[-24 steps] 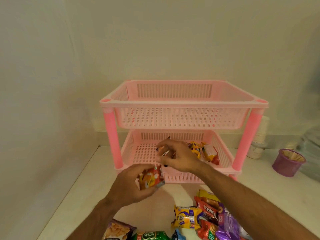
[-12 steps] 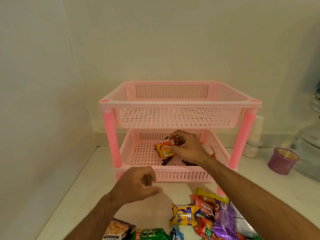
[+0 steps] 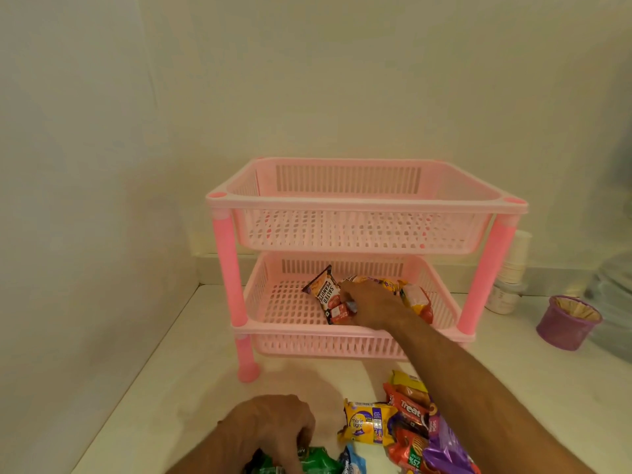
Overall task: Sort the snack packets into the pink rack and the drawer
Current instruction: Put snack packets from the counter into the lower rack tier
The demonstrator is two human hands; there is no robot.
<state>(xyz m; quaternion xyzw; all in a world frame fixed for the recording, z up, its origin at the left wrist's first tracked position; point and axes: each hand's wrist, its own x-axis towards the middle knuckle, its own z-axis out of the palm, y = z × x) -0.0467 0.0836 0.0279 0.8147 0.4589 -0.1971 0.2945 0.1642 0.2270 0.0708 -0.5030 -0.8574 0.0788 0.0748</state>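
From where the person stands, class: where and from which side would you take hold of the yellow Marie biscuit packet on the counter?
Pinch the yellow Marie packet by its left crimped end, coming from above and the left. It lies flat on the white counter, and that end looks free, while its right end meets the red Treat packet. The left hand, on the green packet, is nearest.

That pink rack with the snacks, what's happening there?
A person is sorting snack packets. Their right hand reaches into the lower tier of the pink rack, its fingers on a small red packet beside a salted peanuts packet. The left hand rests on a green packet in the pile on the counter. The top tier looks empty.
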